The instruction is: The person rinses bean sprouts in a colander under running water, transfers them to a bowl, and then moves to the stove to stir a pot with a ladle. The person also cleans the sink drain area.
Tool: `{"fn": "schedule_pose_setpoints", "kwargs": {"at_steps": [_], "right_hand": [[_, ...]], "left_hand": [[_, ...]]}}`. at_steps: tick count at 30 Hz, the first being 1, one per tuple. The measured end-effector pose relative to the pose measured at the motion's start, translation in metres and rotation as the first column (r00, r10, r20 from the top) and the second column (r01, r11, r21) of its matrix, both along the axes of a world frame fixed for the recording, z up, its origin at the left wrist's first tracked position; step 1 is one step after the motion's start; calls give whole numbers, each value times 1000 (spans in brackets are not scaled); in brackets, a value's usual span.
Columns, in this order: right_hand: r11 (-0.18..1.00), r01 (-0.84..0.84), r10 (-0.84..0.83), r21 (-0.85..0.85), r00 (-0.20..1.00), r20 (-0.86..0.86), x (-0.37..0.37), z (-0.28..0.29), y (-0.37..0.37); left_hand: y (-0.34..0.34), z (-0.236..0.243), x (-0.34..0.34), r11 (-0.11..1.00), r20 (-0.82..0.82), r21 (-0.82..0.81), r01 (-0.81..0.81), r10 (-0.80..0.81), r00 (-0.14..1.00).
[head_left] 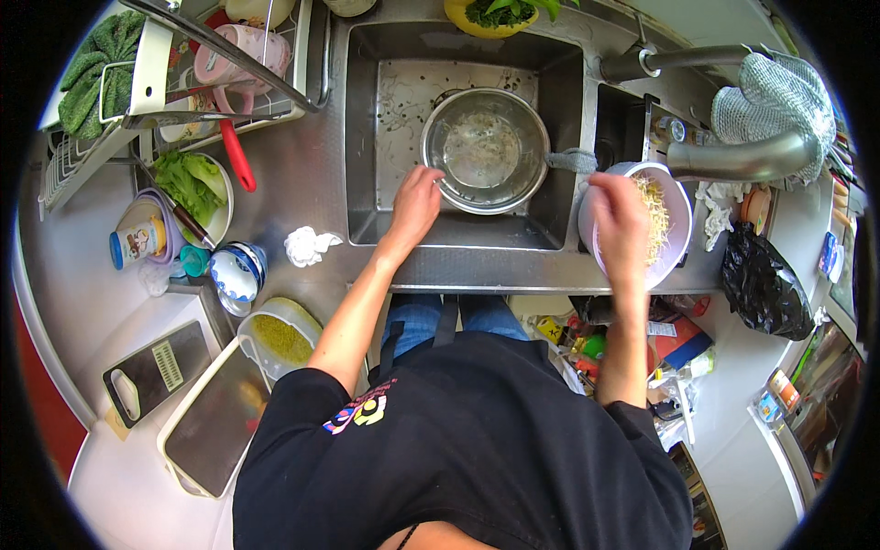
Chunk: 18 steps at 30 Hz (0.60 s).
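Two hands work the sink: left hand (414,203) curls on the steel bowl (484,151) rim; right hand (621,225), fingers bunched, reaches into the sprout-filled colander (676,206) rightward.

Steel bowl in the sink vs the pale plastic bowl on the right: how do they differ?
The round shiny steel bowl sits down in the sink basin; the pale lilac plastic bowl sits up at the sink's right edge. The steel bowl holds only cloudy water or residue; the plastic bowl holds pale shredded strands. The left hand touches the steel bowl's rim; the right hand covers part of the plastic bowl. Both are round and upright.
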State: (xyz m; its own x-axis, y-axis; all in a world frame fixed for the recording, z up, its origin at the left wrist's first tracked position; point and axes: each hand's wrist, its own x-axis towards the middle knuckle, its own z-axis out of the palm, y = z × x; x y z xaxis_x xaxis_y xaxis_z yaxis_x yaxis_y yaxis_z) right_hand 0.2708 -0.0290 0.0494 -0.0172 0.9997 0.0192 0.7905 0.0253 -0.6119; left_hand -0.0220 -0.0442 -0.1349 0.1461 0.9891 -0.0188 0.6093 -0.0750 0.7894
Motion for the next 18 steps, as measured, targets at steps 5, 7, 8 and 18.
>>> {"fn": "schedule_pose_setpoints", "kwargs": {"at_steps": [5,7,8,18], "right_hand": [[975,-220,206,22,938,279,-74,-149,71],[974,-225,216,-23,898,382,-75,-207,94],[977,-212,208,-35,889,408,-74,-232,104],[891,-92,101,-445,995,-4,-69,-336,116]], "left_hand": [[80,-34,38,962,-242,114,249,-216,946],[112,-56,57,927,-367,138,349,-280,887],[123,-67,65,923,-389,109,368,-301,871],[158,-120,82,908,-357,-243,340,-410,840]]}}
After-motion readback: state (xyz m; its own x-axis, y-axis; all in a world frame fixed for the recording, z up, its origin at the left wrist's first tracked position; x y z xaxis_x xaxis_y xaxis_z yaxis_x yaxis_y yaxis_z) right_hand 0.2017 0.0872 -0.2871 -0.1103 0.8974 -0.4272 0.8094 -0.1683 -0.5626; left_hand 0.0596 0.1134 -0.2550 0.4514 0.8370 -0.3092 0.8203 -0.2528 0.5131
